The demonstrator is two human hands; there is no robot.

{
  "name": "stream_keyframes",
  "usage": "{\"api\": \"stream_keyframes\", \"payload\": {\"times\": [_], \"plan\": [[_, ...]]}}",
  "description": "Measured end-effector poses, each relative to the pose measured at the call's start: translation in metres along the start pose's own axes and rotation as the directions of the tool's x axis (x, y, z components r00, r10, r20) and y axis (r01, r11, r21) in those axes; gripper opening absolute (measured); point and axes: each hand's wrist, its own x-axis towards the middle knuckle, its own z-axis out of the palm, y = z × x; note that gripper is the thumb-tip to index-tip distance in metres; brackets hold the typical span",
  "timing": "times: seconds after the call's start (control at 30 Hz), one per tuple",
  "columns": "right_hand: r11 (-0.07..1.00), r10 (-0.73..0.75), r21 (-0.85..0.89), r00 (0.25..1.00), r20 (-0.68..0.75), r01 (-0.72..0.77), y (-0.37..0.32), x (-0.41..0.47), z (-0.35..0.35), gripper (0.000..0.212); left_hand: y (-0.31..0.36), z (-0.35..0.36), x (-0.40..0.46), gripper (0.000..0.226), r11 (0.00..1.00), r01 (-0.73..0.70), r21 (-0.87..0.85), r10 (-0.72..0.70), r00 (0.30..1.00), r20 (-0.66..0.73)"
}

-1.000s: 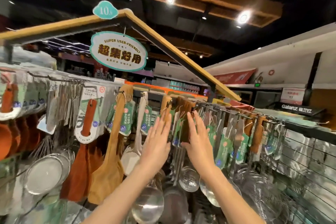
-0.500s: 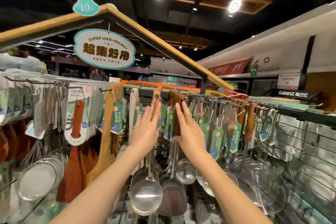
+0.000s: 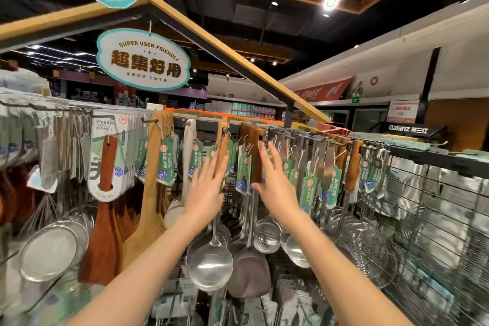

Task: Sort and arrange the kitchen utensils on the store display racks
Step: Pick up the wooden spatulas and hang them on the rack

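Kitchen utensils hang by their handles from hooks along a display rack (image 3: 412, 152). My left hand (image 3: 205, 190) is flat, its straight fingers against a light wooden handle (image 3: 223, 145) of a steel ladle (image 3: 211, 266). My right hand (image 3: 272, 180) is also flat, fingers straight, touching a bundle of dark wooden handles (image 3: 255, 151) with green tags (image 3: 242, 174). Between the two hands is a narrow gap. Neither hand grips anything.
Wooden spatulas (image 3: 148, 219) and carded brown spatulas (image 3: 104, 167) hang to the left, with steel strainers (image 3: 54, 249) below. More steel skimmers (image 3: 367, 249) and tagged tools hang to the right on wire grid. An oval sign (image 3: 144, 59) hangs overhead from a wooden frame.
Both hands have shifted slightly rightward and up along the hanging handles, staying flat. The view has tilted up a little.
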Motion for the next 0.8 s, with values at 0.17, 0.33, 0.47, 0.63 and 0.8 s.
{"api": "stream_keyframes", "payload": {"times": [0.17,0.33,0.47,0.63,0.8], "plan": [[0.974,0.058,0.219,0.998,0.025,-0.062,-0.007,0.001,0.005,0.103,-0.010,0.015,-0.017,0.100,1.000,-0.004,-0.016,0.005,1.000,0.020],[0.958,0.062,0.279,0.998,0.020,-0.065,-0.010,0.003,0.008,0.106,-0.011,0.022,-0.015,0.100,0.997,0.011,-0.075,-0.011,1.000,0.005],[0.973,0.054,0.224,0.998,0.025,-0.058,-0.003,0.003,0.005,0.107,-0.013,0.027,-0.015,0.100,0.992,0.002,-0.128,-0.003,1.000,-0.007],[0.961,0.094,0.261,0.996,0.000,-0.091,-0.004,-0.007,0.012,0.107,-0.009,0.030,-0.027,0.098,0.959,0.005,-0.282,0.000,1.000,0.019],[0.834,0.287,0.460,0.952,0.108,-0.304,0.000,-0.026,0.042,0.093,-0.005,0.042,-0.044,0.097,0.805,0.132,-0.579,-0.189,0.981,-0.039]]}}
